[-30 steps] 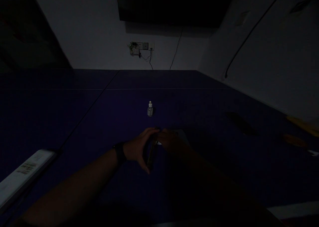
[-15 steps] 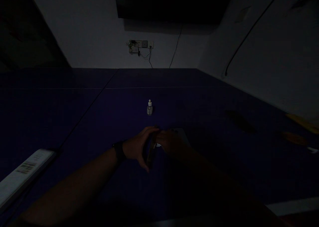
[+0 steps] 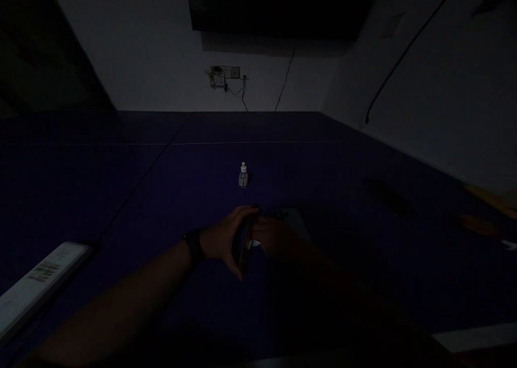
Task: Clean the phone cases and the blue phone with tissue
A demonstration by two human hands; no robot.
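Note:
My left hand, with a dark band on its wrist, is closed around a thin, dark slab-like object. Thumb and fingers grip its opposite ends, and it is tilted nearly edge-on; the dim light hides its kind. My right hand presses bent fingers against the slab's right side. A small white piece, perhaps a cloth or tissue, shows under those fingers. Partly behind my right hand lies a grey phone with camera lenses. Beyond both hands, a small dropper bottle with a white cap stands upright.
All this is on a dark blue surface. A white power strip lies at the left. A dark flat item and orange things are at the right. Wall sockets and a dark screen are ahead.
My right hand has slid slightly down along the slab, and the white piece has shifted down with it. My left hand keeps its hold in almost the same place.

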